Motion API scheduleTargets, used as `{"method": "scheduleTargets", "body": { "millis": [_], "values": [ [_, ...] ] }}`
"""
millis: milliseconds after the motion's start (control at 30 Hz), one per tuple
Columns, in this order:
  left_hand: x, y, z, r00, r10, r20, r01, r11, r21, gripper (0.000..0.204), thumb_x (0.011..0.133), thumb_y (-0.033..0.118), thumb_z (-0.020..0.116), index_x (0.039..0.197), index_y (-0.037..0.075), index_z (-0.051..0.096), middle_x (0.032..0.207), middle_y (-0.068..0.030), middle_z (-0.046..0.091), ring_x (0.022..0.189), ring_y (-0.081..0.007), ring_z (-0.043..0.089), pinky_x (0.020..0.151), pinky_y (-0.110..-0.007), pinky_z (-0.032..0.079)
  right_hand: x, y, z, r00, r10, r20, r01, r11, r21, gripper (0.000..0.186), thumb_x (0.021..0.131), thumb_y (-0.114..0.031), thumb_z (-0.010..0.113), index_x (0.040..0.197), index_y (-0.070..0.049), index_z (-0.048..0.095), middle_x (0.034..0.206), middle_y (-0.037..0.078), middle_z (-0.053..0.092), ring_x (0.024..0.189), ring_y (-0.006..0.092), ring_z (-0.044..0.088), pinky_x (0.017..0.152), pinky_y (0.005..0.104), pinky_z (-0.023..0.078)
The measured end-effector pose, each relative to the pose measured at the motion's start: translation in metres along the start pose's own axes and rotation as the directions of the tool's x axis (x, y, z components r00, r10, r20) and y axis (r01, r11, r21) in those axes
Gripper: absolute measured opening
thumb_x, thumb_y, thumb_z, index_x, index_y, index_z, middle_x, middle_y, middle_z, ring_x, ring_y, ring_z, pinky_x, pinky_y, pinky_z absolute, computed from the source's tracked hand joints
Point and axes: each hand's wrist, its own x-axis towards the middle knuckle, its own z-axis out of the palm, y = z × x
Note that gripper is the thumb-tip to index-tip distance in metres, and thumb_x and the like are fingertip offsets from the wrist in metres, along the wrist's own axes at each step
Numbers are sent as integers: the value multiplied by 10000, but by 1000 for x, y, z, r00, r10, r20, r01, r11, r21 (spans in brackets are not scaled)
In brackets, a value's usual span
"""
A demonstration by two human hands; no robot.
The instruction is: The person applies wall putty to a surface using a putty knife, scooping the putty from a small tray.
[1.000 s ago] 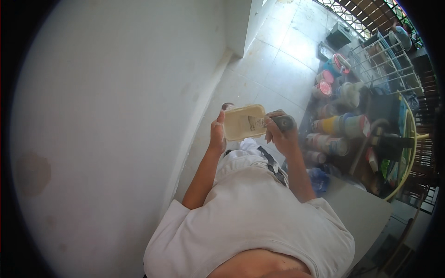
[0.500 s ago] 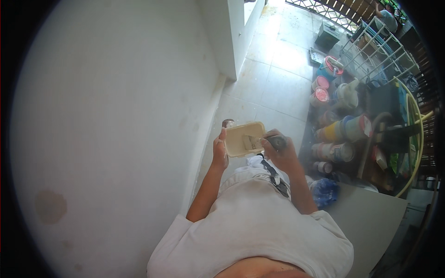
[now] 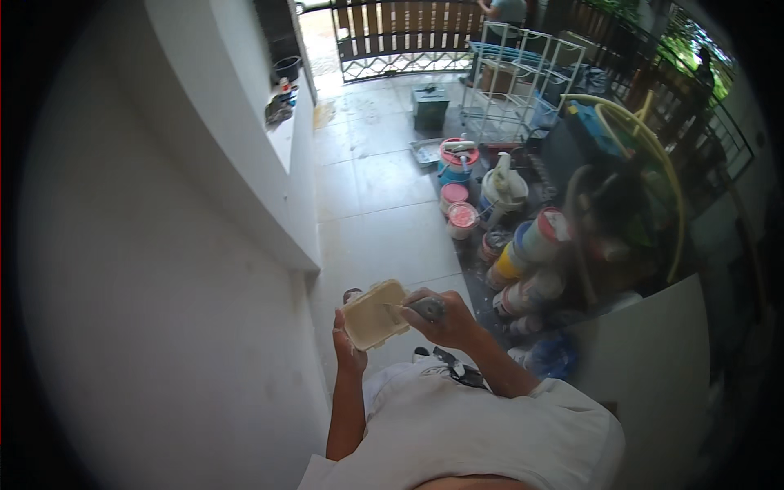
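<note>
My left hand grips the side of a shallow cream-coloured rectangular plastic tub, held tilted before my body. A putty knife with a grey handle is closed in my right hand. Its blade reaches into the tub, over the pale, smooth inside; whether the blade touches the bottom, I cannot tell. Just beyond the tub's far left corner shows a small dark brown rounded thing, partly hidden, whose kind I cannot make out. Whitish smears mark the fingers of my left hand.
A white wall stands close on my left. On the right are several paint buckets, a white wire rack, a yellow hose and a pale board. Beyond a green metal box, another person is near the slatted gate.
My view has swung up and to the right, bringing the gate and a wall ledge into sight. The tub is turned differently, and the putty knife stays in it.
</note>
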Motion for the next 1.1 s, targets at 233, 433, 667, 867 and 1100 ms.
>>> {"method": "scheduleTargets", "body": {
  "millis": [233,433,667,867,1100],
  "values": [
    [50,-3,21,989,-132,65,131,991,16,486,1008,442,368,1238,47,530,1189,-79,599,1117,-187,563,970,-338,436,16,20,-12,985,164,-56,-168,981,-93,176,862,-177,694,942,-29,646,690,108,670,595,174,665,570,281,521],
    [88,4,6,951,-274,147,259,960,108,478,995,463,392,1210,63,543,1182,-80,601,1115,-185,564,977,-341,433,28,28,7,969,215,-119,-226,970,-87,258,889,-273,668,966,-29,631,669,110,663,582,216,666,563,311,508],
    [126,51,-17,914,-355,195,318,927,197,474,1006,448,371,1222,61,538,1177,-79,602,1106,-194,568,975,-340,431,49,12,48,922,277,-269,-296,955,-28,213,863,-195,704,947,-9,644,670,77,659,560,113,630,521,271,499],
    [152,73,-39,890,-372,264,333,925,183,469,1014,437,356,1226,58,534,1175,-80,601,1102,-184,565,967,-333,433,65,10,97,912,-51,-407,-66,961,-268,183,848,-151,708,927,-2,638,655,96,648,550,146,641,511,280,502],
    [162,103,-77,876,-391,282,326,911,253,474,1014,440,358,1229,54,529,1173,-76,599,1101,-175,561,967,-328,429,80,10,152,891,96,-444,-192,965,-176,150,877,-148,677,885,-6,629,658,114,650,553,215,664,515,304,512]
  ]
}}
